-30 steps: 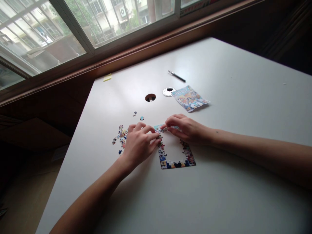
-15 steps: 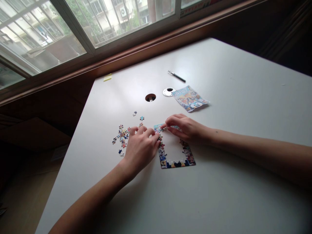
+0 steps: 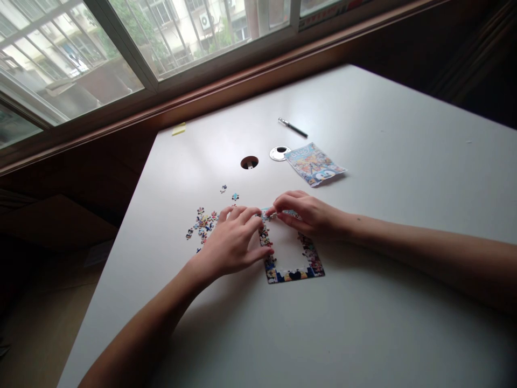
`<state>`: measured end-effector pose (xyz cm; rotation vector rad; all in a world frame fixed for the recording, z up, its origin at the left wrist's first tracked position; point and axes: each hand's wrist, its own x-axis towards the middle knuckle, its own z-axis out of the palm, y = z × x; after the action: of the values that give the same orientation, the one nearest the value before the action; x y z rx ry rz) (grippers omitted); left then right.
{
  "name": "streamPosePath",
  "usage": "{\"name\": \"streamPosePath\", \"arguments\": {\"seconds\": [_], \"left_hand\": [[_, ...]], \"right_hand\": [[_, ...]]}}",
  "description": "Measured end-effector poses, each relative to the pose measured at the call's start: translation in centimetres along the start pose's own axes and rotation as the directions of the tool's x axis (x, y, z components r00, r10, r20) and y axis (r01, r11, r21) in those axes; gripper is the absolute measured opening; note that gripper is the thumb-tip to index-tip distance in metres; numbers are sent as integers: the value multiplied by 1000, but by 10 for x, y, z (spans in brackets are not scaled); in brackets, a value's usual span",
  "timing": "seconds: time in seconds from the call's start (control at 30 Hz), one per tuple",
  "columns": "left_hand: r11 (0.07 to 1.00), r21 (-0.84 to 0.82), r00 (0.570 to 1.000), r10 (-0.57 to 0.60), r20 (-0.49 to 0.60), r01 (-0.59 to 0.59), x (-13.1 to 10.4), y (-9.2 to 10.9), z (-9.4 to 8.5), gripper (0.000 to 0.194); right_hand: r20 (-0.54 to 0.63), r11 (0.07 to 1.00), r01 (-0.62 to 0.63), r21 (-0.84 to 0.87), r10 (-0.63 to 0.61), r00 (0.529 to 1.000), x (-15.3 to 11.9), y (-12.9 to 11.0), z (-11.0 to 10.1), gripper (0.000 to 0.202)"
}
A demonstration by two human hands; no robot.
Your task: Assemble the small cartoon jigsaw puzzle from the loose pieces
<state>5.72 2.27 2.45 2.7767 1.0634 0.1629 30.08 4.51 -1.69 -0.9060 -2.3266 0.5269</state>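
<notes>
A rectangular puzzle frame of joined pieces lies on the white table, with bare tabletop inside it. My left hand rests over its left side, thumb spread from the fingers and touching the inner edge, nothing held. At the top edge, my right hand pinches a small puzzle piece between thumb and fingers. Loose puzzle pieces are scattered left of my left hand, partly hidden by it. Two more pieces, one of them light blue, lie above the pile.
Beyond the puzzle lie a printed picture sheet, a round silver cover and a black pen. The table has a round hole. A yellow sticky note is near the far left corner, below the window.
My left hand has opened, its thumb moving down and away from the fingers along the frame's left side. The frame has shifted slightly down. My right hand has barely moved.
</notes>
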Motion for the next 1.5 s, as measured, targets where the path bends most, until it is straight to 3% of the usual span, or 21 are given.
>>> {"name": "streamPosePath", "arguments": {"seconds": [0.3,0.67,0.87,1.0,1.5], "left_hand": [[1000,-13,1000,17,10,-17,-1,-3,-2,44],[998,-40,997,42,67,-39,0,-2,-1,57],[997,-35,991,67,115,-64,-3,0,1,104],[998,-9,985,60,160,-59,-4,1,2,103],[998,-23,986,55,154,-52,-3,1,2,95]], "right_hand": [[-165,996,88,30,-82,983,2,-2,-1,7],[-206,997,64,43,-54,977,1,-2,0,7],[-211,998,58,31,-51,976,1,-2,-1,7],[-211,998,63,29,-55,976,0,-1,-1,7],[-193,999,38,29,-31,981,1,-1,-1,7]]}}
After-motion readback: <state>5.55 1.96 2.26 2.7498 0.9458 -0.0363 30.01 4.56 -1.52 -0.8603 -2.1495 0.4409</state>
